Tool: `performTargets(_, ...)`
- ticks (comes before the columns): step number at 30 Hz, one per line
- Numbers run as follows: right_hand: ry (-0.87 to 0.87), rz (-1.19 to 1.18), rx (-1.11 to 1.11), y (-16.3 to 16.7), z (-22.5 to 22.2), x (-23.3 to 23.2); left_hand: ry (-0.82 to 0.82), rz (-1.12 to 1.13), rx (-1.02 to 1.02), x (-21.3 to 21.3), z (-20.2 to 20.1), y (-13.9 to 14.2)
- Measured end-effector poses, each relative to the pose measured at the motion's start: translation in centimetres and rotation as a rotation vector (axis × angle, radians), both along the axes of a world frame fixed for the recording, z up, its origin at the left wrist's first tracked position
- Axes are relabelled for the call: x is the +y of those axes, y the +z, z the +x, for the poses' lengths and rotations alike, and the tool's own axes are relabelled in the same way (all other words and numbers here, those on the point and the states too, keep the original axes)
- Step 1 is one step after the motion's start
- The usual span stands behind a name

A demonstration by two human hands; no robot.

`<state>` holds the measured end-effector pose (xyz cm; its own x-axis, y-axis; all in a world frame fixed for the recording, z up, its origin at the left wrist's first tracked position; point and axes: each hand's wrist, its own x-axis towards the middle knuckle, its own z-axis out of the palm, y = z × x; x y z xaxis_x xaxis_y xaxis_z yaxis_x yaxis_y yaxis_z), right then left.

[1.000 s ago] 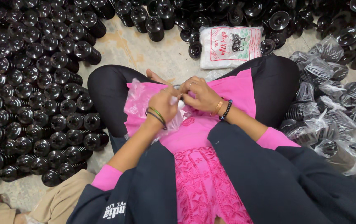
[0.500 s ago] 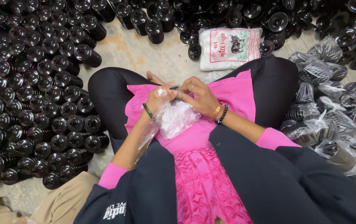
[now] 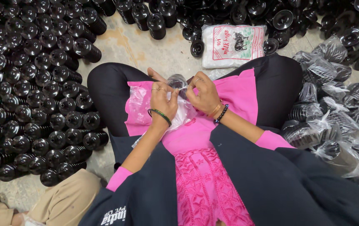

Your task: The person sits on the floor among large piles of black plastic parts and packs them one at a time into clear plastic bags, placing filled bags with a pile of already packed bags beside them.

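Bare concrete floor (image 3: pixel 146 46), crowded on the left with rows of black ribbed spools (image 3: pixel 41 96) lying on their sides, more of them piled along the top edge. Off to the right, a heap of spools already wrapped in clear plastic bags (image 3: pixel 334 121). Ahead of the knees, a flat white packet of bags (image 3: pixel 233 45) with red print. At the lower left corner, a tan trouser leg (image 3: pixel 62 201) belonging to someone else.

Seated cross-legged, black trousers and pink tunic filling the lap. Resting there, a thin clear plastic bag (image 3: pixel 139 104), its body trailing toward the left thigh and its mouth gathered up between the two hands. Left hand (image 3: pixel 162 102) closed on the bunched plastic, green bangle at the wrist. Right hand (image 3: pixel 202 94) just beside it, fingertips pinched shut on the bag's neck, bead bracelet at the wrist. Both equally near, almost touching, mouth of the bag pointing away from the body. Just beyond the fingers, something round and dark inside the plastic, too hidden to name for sure.
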<state>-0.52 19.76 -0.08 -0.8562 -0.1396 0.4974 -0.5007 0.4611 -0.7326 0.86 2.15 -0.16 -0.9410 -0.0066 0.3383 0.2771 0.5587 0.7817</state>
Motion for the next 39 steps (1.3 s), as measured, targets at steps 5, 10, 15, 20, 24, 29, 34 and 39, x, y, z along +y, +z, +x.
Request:
performTargets(5,-0.02,-0.064,-0.153,-0.9,-0.1,0.3,-0.001,-0.07,0.038,0.2,0.4,0.6)
performTargets(10,0.043,-0.171,-0.248,-0.6,0.1,0.5,-0.077,-0.33,-0.108,0.4,0.6,2.2)
performTargets(15,0.053,-0.231,-0.301,-0.3,0.2,0.5,-0.059,-0.405,-0.253,0.1,-1.5,2.5)
performTargets(20,0.054,-0.217,-0.337,-0.7,0.0,0.5,-0.086,-0.73,-0.195,-0.2,-1.6,1.4)
performTargets(24,0.056,-0.275,-0.429,-1.3,-0.2,0.5,-0.137,-0.805,-0.134,-0.8,-2.0,1.2)
performTargets(29,0.045,-0.252,-0.439,-1.7,-0.5,0.5,-0.12,-0.556,-0.11,-2.5,-2.8,2.3)
performTargets(34,0.067,-0.243,-0.387,-1.8,-0.7,0.4,-0.136,-0.454,-0.174,-2.5,-3.0,3.4)
performTargets(39,0.075,-0.253,-0.386,-1.7,-0.8,0.3,-0.036,-0.504,-0.447,-1.0,-4.0,3.6)
